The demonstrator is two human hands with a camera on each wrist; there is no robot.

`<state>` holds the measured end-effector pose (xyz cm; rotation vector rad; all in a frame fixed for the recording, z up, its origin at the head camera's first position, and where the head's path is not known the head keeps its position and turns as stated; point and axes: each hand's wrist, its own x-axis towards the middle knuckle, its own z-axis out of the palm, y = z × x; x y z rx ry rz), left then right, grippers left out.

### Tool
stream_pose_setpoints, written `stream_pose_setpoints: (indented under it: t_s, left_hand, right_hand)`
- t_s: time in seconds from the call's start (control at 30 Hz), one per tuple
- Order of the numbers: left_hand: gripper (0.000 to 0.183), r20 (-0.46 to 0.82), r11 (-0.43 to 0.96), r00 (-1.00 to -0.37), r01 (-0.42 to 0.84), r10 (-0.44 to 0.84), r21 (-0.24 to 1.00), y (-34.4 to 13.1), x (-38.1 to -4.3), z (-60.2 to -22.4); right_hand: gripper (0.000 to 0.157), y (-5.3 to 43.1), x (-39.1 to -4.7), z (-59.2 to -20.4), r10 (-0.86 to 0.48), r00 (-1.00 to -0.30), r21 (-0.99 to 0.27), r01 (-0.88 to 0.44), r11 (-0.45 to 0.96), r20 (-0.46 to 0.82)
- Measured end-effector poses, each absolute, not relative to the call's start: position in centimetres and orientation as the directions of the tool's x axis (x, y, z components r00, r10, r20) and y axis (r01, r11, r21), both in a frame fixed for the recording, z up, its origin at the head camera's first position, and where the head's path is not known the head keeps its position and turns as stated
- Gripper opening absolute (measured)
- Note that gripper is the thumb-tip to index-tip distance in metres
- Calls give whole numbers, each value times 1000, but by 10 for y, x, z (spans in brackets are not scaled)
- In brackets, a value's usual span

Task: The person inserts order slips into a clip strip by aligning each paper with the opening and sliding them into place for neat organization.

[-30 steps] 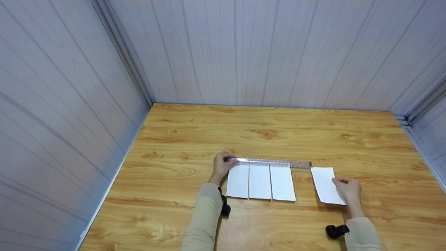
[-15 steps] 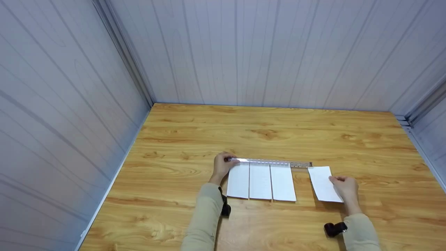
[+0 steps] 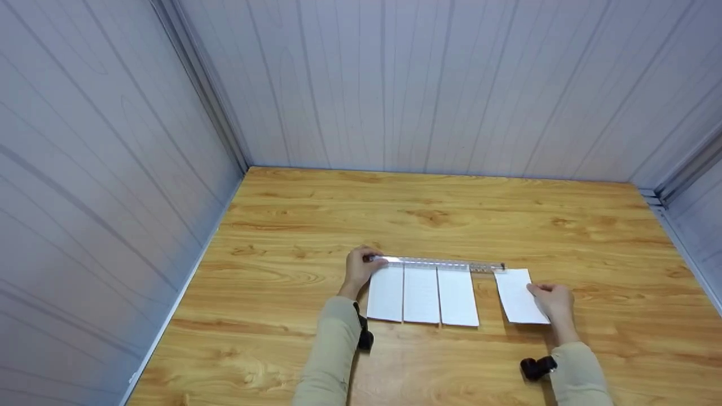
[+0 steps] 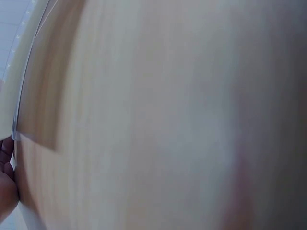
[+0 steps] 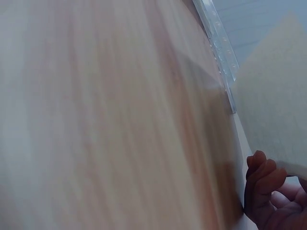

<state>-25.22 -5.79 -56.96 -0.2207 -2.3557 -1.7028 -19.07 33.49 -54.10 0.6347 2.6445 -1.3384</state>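
Note:
My left hand (image 3: pixel 359 269) pinches the left end of a clear ruler (image 3: pixel 437 263) between thumb and fingers. Three white paper cards stand side by side below the ruler, their top edges under it: a left card (image 3: pixel 385 294), a middle card (image 3: pixel 421 294) and a right card (image 3: pixel 457 298). With my right hand (image 3: pixel 555 307) I pinch the right edge of another white card (image 3: pixel 518 296). That card's top left corner is at the ruler's right end, and a gap separates it from the row. In the right wrist view, curled fingers (image 5: pixel 268 179) grip the card's edge.
Everything is over a wood-grain table (image 3: pixel 316 208). Pale panelled walls (image 3: pixel 361 84) enclose its back and sides. Dark wrist cameras (image 3: pixel 365 335) sit on both wrists. A shadow falls on the wood beside the ruler in both wrist views.
My right hand has moved left with its card, bringing the card's top corner to the ruler's right end. The left hand, ruler and row of three cards have stayed nearly still.

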Motion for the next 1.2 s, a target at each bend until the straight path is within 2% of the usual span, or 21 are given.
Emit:
stream_pose_setpoints:
  t_s: [0.23, 0.47, 0.77, 1.2]
  left_hand:
    - [15, 263, 342, -965, 242, -16, 908, -57, -253, -571]
    - [15, 265, 303, -964, 250, -8, 920, -58, -252, -569]
    - [16, 298, 224, -955, 291, 4, 930, -55, -235, -539]
    - [16, 281, 302, -960, 265, -10, 916, -57, -253, -570]
  right_hand:
    - [49, 331, -194, -542, 316, -908, -738, 411, 536, -276]
    - [46, 328, -195, -541, 289, -934, -750, 344, 564, -211]
    - [47, 324, -195, -540, 278, -932, -760, 352, 546, -233]
    - [46, 319, -199, -541, 276, -929, -747, 362, 557, -245]
